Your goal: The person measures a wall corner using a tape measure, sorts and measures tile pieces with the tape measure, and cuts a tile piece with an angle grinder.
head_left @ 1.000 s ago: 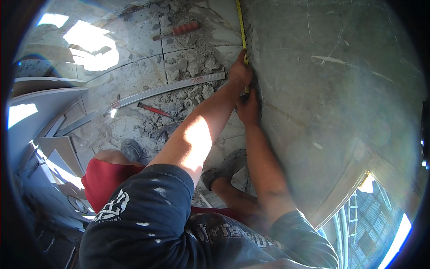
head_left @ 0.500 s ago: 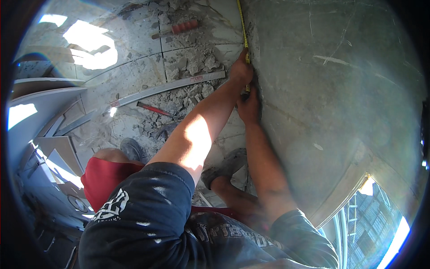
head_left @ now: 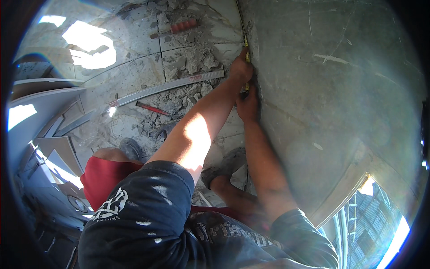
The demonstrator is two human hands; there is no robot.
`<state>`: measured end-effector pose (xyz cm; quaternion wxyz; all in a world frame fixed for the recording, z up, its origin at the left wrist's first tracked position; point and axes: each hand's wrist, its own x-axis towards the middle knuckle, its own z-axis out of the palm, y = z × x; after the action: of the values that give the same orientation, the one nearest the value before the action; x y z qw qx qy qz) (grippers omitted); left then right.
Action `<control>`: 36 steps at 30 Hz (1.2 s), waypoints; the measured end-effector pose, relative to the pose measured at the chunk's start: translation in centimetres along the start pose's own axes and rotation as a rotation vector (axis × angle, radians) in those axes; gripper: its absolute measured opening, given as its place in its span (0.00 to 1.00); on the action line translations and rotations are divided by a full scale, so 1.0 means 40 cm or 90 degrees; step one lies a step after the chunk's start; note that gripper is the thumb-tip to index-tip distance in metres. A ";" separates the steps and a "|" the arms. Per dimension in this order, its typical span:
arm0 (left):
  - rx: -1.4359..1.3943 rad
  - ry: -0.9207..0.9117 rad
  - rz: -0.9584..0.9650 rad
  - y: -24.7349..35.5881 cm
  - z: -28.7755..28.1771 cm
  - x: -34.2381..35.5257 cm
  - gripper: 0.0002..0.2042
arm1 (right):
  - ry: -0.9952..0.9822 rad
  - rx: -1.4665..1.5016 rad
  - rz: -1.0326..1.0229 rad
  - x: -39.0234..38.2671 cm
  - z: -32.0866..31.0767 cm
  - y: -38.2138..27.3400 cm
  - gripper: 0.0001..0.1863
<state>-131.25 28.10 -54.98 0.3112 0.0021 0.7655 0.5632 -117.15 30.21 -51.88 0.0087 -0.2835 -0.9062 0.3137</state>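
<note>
My left hand (head_left: 241,69) is closed around the narrow yellow tape measure (head_left: 247,56), whose blade runs up along the seam between the rubble-strewn tiles and the grey concrete surface (head_left: 322,98). Just below it, my right hand (head_left: 247,105) grips the dark end of the tape, its case partly hidden by the fingers. To their left lie a long silver straightedge (head_left: 165,87), a slim red tool (head_left: 153,108) and broken grey rubble (head_left: 197,60). A tool with a red handle (head_left: 182,25) rests higher up among the debris.
Pale boards (head_left: 53,148) and a metal bar (head_left: 77,125) are at the left. My bent legs in red shorts (head_left: 105,179) and grey boots (head_left: 131,149) are below. An opening with a light metal frame (head_left: 351,213) shows at the lower right.
The upper stretch of tape blade has turned from bright yellow to mostly dark and thin. Both hands have shifted very slightly upward in view, along with the surroundings.
</note>
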 end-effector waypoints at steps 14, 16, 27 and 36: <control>0.007 -0.010 0.000 -0.011 0.009 0.013 0.36 | -0.011 0.015 0.026 0.005 0.005 0.008 0.44; 0.006 -0.007 0.001 -0.012 0.011 0.014 0.36 | -0.019 0.024 0.039 0.005 0.005 0.009 0.44; -0.006 0.000 0.010 0.000 0.002 0.010 0.37 | -0.003 0.015 -0.008 0.008 0.008 0.019 0.44; -0.028 0.036 0.019 -0.001 0.004 0.000 0.36 | -0.011 0.041 0.019 0.005 0.005 0.013 0.43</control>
<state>-131.15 28.23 -55.05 0.2807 -0.0092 0.7615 0.5842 -117.10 30.53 -52.39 0.0051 -0.2934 -0.8915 0.3450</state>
